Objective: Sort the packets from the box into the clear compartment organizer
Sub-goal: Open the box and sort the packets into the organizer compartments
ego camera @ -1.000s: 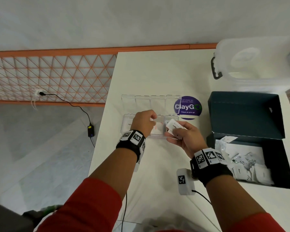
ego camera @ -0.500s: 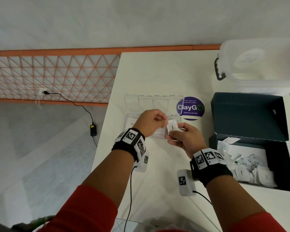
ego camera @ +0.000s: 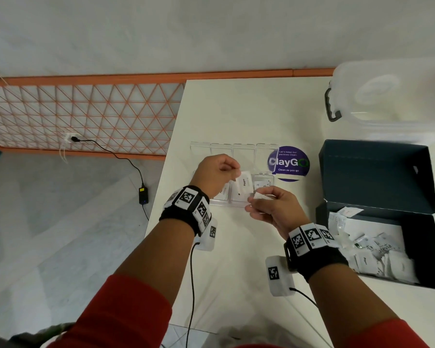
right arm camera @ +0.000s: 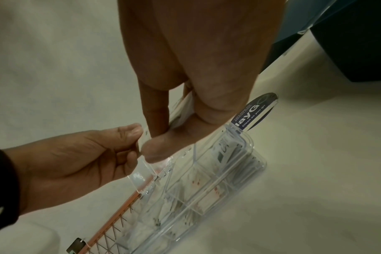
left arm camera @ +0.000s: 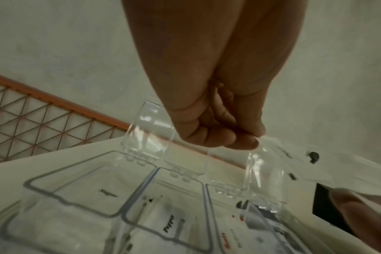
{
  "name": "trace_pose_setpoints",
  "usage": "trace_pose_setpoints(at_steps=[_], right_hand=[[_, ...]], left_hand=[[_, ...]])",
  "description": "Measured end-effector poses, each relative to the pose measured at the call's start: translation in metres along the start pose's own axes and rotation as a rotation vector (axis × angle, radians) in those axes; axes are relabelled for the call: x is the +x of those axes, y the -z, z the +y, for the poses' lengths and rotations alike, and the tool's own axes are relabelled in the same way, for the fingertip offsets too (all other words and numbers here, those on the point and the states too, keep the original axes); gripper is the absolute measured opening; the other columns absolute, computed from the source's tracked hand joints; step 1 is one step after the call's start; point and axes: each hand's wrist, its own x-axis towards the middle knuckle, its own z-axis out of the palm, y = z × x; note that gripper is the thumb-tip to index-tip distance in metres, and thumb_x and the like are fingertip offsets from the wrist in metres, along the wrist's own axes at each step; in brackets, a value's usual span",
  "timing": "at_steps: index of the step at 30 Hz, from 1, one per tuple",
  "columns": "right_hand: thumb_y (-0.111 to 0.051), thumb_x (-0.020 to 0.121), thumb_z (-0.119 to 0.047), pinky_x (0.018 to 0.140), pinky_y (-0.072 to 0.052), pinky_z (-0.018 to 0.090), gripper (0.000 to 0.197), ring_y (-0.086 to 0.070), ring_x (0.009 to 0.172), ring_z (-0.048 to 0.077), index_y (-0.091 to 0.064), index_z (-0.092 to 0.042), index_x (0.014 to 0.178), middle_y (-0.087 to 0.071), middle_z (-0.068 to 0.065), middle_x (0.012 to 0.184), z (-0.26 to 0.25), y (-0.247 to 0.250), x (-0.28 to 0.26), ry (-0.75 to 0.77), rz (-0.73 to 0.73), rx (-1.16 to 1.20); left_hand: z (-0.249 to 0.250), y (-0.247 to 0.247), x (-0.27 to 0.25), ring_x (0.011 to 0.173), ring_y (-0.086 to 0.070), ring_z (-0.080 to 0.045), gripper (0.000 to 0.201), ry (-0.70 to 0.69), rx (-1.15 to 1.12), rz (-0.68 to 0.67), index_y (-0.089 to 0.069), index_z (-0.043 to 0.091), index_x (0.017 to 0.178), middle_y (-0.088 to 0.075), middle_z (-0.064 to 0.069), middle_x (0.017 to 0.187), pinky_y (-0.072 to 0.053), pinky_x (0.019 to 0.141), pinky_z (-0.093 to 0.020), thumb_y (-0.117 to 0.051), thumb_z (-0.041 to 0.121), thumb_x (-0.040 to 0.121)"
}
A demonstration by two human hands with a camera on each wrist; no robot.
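Both hands are up over the clear organizer [ego camera: 236, 194], right where the sorting happens. The left hand [ego camera: 217, 175] has its fingers curled, pinching a white packet [ego camera: 244, 184] by its top edge so it hangs above a middle compartment, ready to drop in, I'd say. The right hand [ego camera: 271, 209] pinches more white packets [ego camera: 260, 196] between thumb and fingers, a small reserve kept close; how many is hard to tell. The organizer sits on the white surface [ego camera: 236, 116] with its little lids flipped up, so every slot is reachable. Several slots already hold flat white sachets, one printed "Pepper". The dark box [ego camera: 377, 177] stands open to the right, plenty of packets still inside.
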Motion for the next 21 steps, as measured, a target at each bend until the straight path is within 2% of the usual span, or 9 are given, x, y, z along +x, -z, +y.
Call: trace_pose_setpoints(at_steps=[3,6,8,9,11,13,17,19,21], right_hand=[[-0.060,0.086,0.014,0.062,-0.061,0.031,0.019,-0.075,0.076,0.031,-0.063,-0.003,0.095,-0.074,0.020,0.093,0.000,0.004,0.002,-0.002,0.019,0.051],[-0.042,0.092,0.012,0.064,-0.063,0.037,0.026,-0.074,0.079,0.039,-0.062,-0.002,0.102,-0.074,0.022,0.093,-0.001,0.008,0.005,-0.022,0.041,0.168],[-0.036,0.093,0.009,0.063,-0.062,0.037,0.030,-0.074,0.078,0.037,-0.060,-0.003,0.106,-0.075,0.021,0.095,-0.001,0.008,0.007,-0.014,0.058,0.197],[-0.036,0.093,0.007,0.063,-0.061,0.036,0.030,-0.074,0.078,0.033,-0.060,-0.005,0.108,-0.076,0.019,0.097,-0.001,0.008,0.007,-0.004,0.064,0.187],[-0.038,0.092,0.008,0.061,-0.059,0.031,0.030,-0.073,0.075,0.025,-0.060,-0.005,0.109,-0.076,0.016,0.102,-0.001,0.008,0.006,0.010,0.073,0.136],[-0.039,0.089,0.013,0.060,-0.057,0.028,0.034,-0.073,0.074,0.021,-0.060,-0.002,0.111,-0.074,0.017,0.107,0.000,0.008,0.006,0.008,0.066,0.087],[-0.040,0.087,0.020,0.071,-0.062,0.031,0.038,-0.074,0.083,0.026,-0.061,0.004,0.115,-0.070,0.020,0.114,0.001,0.007,0.007,0.006,0.028,0.082],[-0.045,0.089,0.019,0.078,-0.063,0.035,0.033,-0.075,0.088,0.029,-0.063,0.004,0.113,-0.070,0.021,0.112,0.003,0.007,0.008,0.017,0.035,0.102],[-0.051,0.091,0.015,0.081,-0.062,0.037,0.025,-0.075,0.090,0.031,-0.065,0.003,0.108,-0.071,0.021,0.109,0.004,0.006,0.009,0.033,0.061,0.106]], left_hand=[[-0.007,0.010,0.005,0.071,-0.069,-0.010,0.014,0.025,0.041,0.091,-0.068,0.022,0.080,-0.072,0.001,0.079,-0.055,0.075,-0.025,-0.072,0.009,0.082],[-0.017,0.018,0.009,0.074,-0.063,-0.007,0.012,0.060,0.206,0.118,-0.067,0.023,0.082,-0.069,0.003,0.082,-0.046,0.067,-0.009,-0.072,0.011,0.083],[-0.025,0.018,0.009,0.072,-0.060,-0.004,0.014,0.081,0.304,0.109,-0.067,0.022,0.082,-0.064,0.008,0.077,-0.041,0.062,-0.004,-0.070,0.009,0.084],[-0.028,0.016,0.009,0.073,-0.060,-0.006,0.015,0.086,0.345,0.102,-0.067,0.022,0.082,-0.063,0.009,0.076,-0.044,0.063,-0.006,-0.067,0.007,0.084],[-0.035,0.012,0.008,0.076,-0.064,-0.015,0.017,0.090,0.432,0.081,-0.066,0.021,0.083,-0.064,0.006,0.080,-0.051,0.069,-0.021,-0.061,0.005,0.087],[-0.040,0.008,0.006,0.080,-0.065,-0.021,0.019,0.087,0.515,0.078,-0.066,0.019,0.087,-0.067,0.000,0.089,-0.052,0.069,-0.026,-0.055,0.004,0.089],[-0.043,0.006,0.002,0.080,-0.062,-0.019,0.019,0.070,0.531,0.119,-0.066,0.017,0.093,-0.068,-0.001,0.092,-0.050,0.070,-0.025,-0.053,0.004,0.090],[-0.037,0.004,0.000,0.075,-0.060,-0.013,0.009,0.021,0.486,0.137,-0.066,0.019,0.090,-0.067,0.004,0.089,-0.049,0.070,-0.025,-0.059,0.012,0.090],[-0.028,0.000,-0.004,0.072,-0.059,-0.001,0.005,-0.032,0.372,0.113,-0.066,0.023,0.084,-0.065,0.013,0.081,-0.048,0.067,-0.016,-0.066,0.027,0.087]])
